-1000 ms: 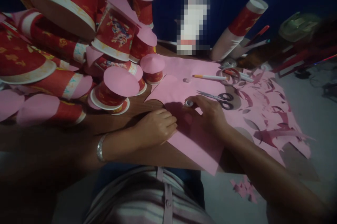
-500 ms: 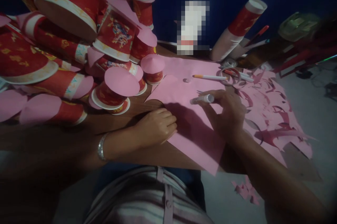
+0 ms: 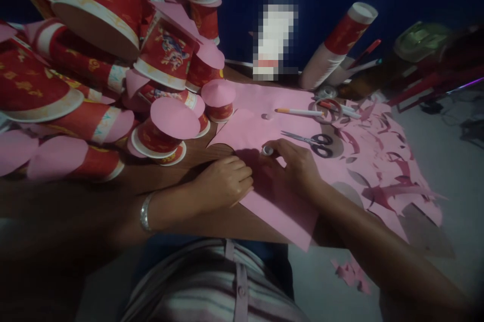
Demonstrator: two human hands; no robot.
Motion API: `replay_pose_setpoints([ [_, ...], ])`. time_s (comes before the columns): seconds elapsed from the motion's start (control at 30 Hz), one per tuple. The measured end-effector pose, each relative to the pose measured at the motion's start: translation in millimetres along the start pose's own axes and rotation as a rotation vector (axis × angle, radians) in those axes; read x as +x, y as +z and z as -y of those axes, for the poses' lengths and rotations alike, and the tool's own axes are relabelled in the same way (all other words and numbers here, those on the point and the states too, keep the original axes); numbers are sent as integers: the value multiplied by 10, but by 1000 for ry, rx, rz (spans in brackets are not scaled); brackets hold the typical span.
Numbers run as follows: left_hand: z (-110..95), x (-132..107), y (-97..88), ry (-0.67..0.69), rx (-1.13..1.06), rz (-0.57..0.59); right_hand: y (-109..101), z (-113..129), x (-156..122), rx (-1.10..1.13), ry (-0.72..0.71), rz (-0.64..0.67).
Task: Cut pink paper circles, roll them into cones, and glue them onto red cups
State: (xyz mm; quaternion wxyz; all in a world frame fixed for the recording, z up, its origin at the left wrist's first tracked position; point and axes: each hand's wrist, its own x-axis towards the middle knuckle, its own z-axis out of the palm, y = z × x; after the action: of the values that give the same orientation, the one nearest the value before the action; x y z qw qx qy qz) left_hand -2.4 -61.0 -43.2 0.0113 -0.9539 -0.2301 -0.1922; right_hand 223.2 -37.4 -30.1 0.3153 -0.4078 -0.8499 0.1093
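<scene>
My right hand [image 3: 297,163] is closed around a glue stick [image 3: 267,150], a small whitish tube whose round end faces up. It is held low over the pink paper [image 3: 291,206]. My left hand [image 3: 225,179], below a silver bangle, rests at the paper's left edge with its fingers curled; whatever is under them is hidden. Just beyond the right hand lie scissors with dark handles [image 3: 319,144], blades pointing left. A small pale cap-like piece [image 3: 268,116] and a white pen with an orange end [image 3: 298,112] lie farther back on the paper.
Red paper cups with pink cone tops [image 3: 221,98] are piled at the left. A tilted stack of cups [image 3: 335,45] stands at the back. Pink paper scraps [image 3: 389,145] and a tape roll [image 3: 327,110] lie at the right; more scraps [image 3: 351,274] are on the floor.
My right hand has moved left and slightly down with the glue stick, which now points its end up toward me. The scissors have come into full view. My left hand has stayed put.
</scene>
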Motion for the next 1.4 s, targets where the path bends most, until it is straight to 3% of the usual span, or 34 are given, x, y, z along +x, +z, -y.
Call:
replay_pose_setpoints([
  [0.17,9,15,10,5,8,-14,-17,-89,7,-38,22,-28],
  [0.27,8,32,-10,8,21,-18,-92,-106,21,71,77,-105],
  [0.43,9,38,-33,-5,30,16,-306,-310,68,524,266,-523],
  [0.67,68,91,-145,-85,-43,-73,-239,-742,53,910,380,-334],
  [0.9,150,351,-280,-459,-275,-278,-135,-531,66,1166,612,-285],
  [1.07,179,622,-159,-441,-401,-323,-159,-356,59,1227,628,-195],
  [1.27,156,741,-127,-248,-296,-504,-177,-357,46,1262,641,-111],
  [1.4,152,700,-155,-336,-374,-512,-171,-388,52,1239,571,-110],
])
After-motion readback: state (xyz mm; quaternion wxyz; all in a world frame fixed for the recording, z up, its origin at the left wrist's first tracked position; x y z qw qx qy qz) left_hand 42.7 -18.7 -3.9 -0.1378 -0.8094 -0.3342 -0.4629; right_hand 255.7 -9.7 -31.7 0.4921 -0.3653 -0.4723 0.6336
